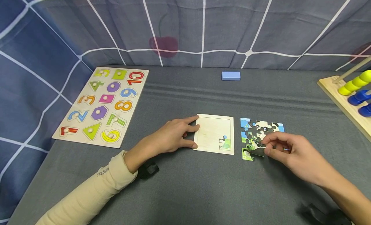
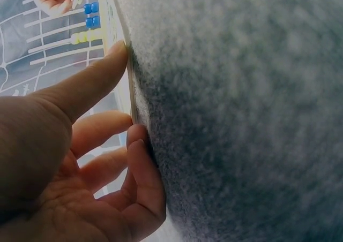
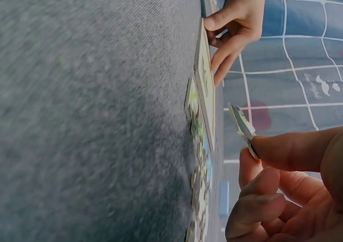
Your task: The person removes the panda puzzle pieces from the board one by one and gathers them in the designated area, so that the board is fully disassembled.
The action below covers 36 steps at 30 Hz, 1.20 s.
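Note:
A shallow wooden puzzle tray (image 1: 213,130) lies flat on the table, with one green-and-blue jigsaw piece (image 1: 226,145) in its lower right corner. My left hand (image 1: 174,134) rests at the tray's left edge, thumb and fingertips touching it near the corners. To the tray's right lie several loose jigsaw pieces (image 1: 262,125) with panda and leaf pictures, partly covered by the other hand. My right hand (image 1: 292,152) pinches a jigsaw piece (image 3: 242,123) between thumb and index finger. In the right wrist view this piece is tilted and raised off the table.
A wooden number-and-shape peg board (image 1: 99,105) lies at the left. Towards the back sits a blue block (image 1: 230,76). A bead abacus (image 1: 347,96) stands at the right edge. A checked curtain (image 1: 185,28) hangs behind the table.

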{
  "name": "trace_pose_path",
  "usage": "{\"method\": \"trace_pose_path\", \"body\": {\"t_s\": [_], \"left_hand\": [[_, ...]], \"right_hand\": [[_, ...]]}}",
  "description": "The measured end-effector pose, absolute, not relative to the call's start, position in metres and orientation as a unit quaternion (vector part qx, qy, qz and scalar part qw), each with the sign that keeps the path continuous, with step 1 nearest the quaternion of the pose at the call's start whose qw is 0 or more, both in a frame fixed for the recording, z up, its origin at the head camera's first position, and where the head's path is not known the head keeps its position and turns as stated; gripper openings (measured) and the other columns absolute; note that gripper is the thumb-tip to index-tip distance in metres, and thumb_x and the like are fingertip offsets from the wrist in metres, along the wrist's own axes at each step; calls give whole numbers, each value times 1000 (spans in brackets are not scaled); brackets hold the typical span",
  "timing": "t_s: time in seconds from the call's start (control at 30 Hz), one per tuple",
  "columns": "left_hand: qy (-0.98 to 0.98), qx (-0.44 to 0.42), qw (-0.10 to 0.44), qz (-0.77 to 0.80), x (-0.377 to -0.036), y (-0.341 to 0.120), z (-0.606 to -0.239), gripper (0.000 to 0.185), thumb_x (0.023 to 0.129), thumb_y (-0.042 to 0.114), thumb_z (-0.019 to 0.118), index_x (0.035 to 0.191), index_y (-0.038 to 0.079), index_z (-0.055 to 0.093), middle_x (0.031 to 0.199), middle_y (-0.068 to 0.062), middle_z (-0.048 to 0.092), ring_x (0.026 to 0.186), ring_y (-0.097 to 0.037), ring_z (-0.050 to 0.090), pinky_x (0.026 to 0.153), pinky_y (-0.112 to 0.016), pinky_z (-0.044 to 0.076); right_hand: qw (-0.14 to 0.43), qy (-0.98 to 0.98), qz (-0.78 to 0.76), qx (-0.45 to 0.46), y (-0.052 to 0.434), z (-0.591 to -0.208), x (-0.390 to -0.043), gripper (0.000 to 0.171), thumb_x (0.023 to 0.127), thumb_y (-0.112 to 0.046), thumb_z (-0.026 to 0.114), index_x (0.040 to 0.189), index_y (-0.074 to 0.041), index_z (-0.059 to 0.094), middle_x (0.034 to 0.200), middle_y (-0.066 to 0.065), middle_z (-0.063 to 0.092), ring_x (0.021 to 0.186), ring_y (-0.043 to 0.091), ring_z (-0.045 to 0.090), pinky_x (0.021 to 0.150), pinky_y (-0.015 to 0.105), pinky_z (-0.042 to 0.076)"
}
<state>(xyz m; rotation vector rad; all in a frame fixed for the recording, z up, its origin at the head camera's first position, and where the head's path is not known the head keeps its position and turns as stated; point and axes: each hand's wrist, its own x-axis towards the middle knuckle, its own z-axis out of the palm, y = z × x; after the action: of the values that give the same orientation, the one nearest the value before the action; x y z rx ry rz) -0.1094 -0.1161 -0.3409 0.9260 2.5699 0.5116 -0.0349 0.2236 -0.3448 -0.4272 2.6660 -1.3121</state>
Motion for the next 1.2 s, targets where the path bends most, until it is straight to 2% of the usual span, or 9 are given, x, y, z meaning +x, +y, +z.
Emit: {"method": "trace_pose_path", "body": {"t_s": [0.23, 0.5, 0.9, 1.2], "left_hand": [[909, 331, 177, 182, -109, -117, -341, 59, 84, 33, 79, 136, 11, 62, 153, -13, 40, 79, -11, 55, 84, -42, 46], [910, 329, 177, 182, -109, -117, -340, 60, 84, 34, 79, 137, 11, 61, 154, -12, 39, 78, -11, 54, 83, -41, 46], [911, 322, 184, 179, -108, -116, -339, 62, 84, 34, 79, 138, 10, 59, 155, -12, 37, 79, -13, 54, 85, -42, 45], [910, 328, 179, 180, -109, -117, -340, 60, 84, 34, 79, 137, 11, 61, 154, -13, 39, 77, -11, 54, 83, -42, 46]], "right_hand": [[67, 884, -438, -149, 235, -353, -30, 16, 89, 4, 68, 98, -9, 68, 83, -2, 66, 62, 10, 55, 53, 24, 41], [55, 883, -429, -183, 245, -361, -26, 26, 85, 11, 69, 95, -13, 68, 79, -6, 64, 57, 7, 50, 50, 24, 37], [14, 921, -345, -181, 241, -362, -24, 27, 84, 5, 73, 92, -20, 67, 69, -16, 55, 56, 2, 46, 50, 20, 33], [5, 937, -310, -163, 240, -360, -24, 25, 82, 1, 76, 90, -21, 66, 68, -16, 53, 58, 1, 45, 51, 19, 33]]}}
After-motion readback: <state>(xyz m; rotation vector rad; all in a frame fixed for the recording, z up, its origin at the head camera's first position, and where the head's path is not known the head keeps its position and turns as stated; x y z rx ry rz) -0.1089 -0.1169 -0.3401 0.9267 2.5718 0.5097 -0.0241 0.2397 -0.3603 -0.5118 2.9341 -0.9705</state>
